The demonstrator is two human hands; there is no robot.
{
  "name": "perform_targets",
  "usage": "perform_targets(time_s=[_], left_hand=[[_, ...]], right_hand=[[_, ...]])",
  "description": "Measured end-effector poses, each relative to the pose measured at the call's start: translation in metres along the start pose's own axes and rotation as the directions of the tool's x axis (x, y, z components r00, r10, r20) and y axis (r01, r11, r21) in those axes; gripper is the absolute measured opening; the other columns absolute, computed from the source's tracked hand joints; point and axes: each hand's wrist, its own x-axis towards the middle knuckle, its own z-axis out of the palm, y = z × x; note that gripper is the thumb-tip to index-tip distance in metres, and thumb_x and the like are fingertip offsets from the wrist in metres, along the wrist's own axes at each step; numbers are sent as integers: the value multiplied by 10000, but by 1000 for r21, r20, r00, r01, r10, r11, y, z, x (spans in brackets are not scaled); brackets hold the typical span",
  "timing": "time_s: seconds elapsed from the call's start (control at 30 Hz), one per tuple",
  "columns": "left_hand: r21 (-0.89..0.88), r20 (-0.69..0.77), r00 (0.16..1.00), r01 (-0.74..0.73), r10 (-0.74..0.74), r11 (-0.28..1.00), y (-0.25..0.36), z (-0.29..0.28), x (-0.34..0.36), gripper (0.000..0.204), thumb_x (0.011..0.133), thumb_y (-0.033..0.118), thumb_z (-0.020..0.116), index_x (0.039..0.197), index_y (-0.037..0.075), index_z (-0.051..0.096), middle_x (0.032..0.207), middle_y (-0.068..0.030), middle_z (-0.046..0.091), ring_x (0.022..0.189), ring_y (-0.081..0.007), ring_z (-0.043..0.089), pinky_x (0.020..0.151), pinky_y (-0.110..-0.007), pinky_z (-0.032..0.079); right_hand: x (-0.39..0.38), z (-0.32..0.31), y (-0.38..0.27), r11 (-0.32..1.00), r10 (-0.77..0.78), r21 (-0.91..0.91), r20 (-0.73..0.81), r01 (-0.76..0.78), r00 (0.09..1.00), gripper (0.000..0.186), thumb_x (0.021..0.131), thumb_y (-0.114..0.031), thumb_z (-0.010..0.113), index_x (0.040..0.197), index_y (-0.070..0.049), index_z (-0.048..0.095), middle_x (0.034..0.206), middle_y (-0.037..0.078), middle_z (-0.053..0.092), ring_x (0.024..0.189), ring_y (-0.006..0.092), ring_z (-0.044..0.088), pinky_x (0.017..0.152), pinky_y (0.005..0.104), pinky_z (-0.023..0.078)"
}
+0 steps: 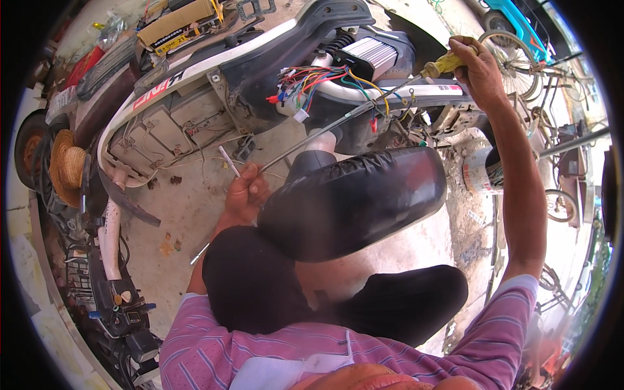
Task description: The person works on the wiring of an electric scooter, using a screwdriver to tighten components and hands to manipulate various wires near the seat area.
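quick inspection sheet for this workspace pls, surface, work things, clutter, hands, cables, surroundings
Surface: pale floor, stained, with small debris
Job's things: yellow-handled tool, long metal rod, white-and-black scooter body, black padded seat
Clutter: straw hat and cardboard box, both left of centre
Hands: right hand grips the tool's handle; left hand closed at the rod's lower end
Cables: loose multicoloured wires with connectors, beside the finned silver box
Surroundings: bicycle wheel at upper right

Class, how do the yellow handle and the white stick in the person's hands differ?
The yellow handle is thick; the white stick is thin. The right hand grips the handle, higher in view; the left hand holds the stick, lower. Both are hand-held.
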Motion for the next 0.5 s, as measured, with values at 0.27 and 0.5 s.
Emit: perform_targets(time_s=[0.27, 0.5], left_hand=[[-25, 3, 1000, 10, -10, 1000, -2, -4, 2, 171, 1055, 289, 608, 1040, 121, 639, 595, 48, 473, 476, -81, 339, 454, -271, 267], [-11, -3, 1000, 5, -5, 1000, -1, -3, 1, 182, 1059, 294, 599, 1061, 120, 651, 597, 51, 472, 474, -82, 338, 455, -270, 266]], right_hand=[[1, -2, 2, 1000, -6, -17, -1, 6, 1000, 352, 988, -340, 709, 1187, -56, 649, 875, -5, 636, 662, 27, 493, 591, 173, 409], [3, -4, 6, 1000, -6, 4, 9, 6, 1000, 344, 987, -336, 707, 1182, -58, 651, 870, 1, 641, 661, 31, 495, 592, 177, 412]])
